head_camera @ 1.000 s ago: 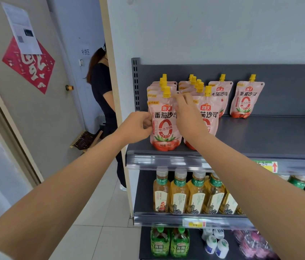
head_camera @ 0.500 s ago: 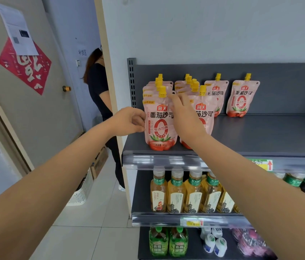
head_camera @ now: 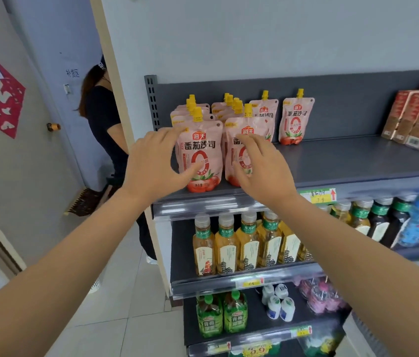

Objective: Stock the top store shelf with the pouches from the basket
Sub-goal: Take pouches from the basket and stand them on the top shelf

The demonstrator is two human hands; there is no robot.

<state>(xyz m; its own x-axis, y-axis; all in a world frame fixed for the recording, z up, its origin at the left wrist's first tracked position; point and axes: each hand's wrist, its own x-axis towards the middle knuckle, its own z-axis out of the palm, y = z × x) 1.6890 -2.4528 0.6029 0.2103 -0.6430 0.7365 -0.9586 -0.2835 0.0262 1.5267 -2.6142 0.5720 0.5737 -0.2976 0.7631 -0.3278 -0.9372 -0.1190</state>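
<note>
Head: left hand (head_camera: pixel 151 163), right hand (head_camera: pixel 263 171) fronting pouches (head_camera: pixel 203 141), maybe touching

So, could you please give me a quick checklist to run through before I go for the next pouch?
1. Front left pouch stands upright on the top shelf: ok.
2. Front right pouch stands upright: ok, though partly hidden by the right hand.
3. Left hand holds nothing, fingers spread: ok.
4. Right hand holds nothing: ok.
5. Bare shelf space beyond the rightmost pouch: ok.
6. Pouches left in the basket: cannot tell, the basket is out of view.
</note>
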